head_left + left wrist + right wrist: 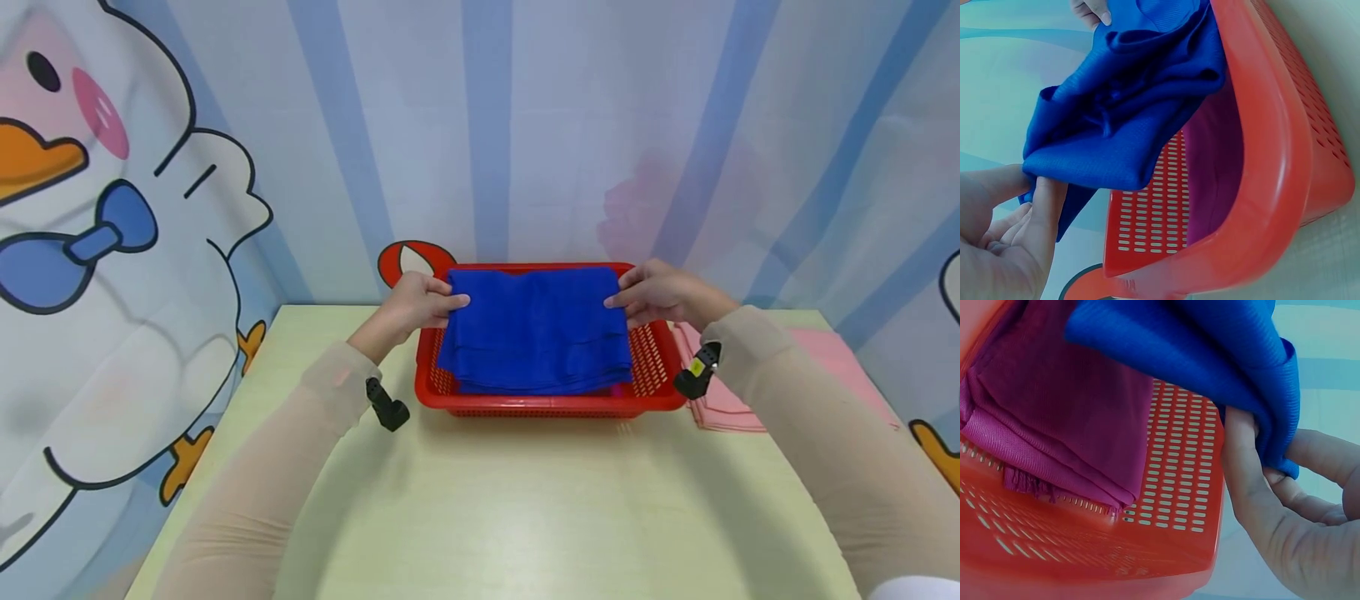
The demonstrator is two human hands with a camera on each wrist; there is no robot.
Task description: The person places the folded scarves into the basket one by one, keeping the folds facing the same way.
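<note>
Over a red basket (551,403) on the counter (525,508), a folded blue cloth (536,325) is held between the left hand (416,304) and the right hand (663,293), each grip pinching one side. The wrist views show a magenta cloth (1079,412) lying in the basket, its fringe (1025,483) visible only from the right wrist, while the head view nearly hides it and alone shows the pink cloth (836,352) beside the basket. Faint marks (1132,565) on the basket's inner wall are too blurred to read.
</note>
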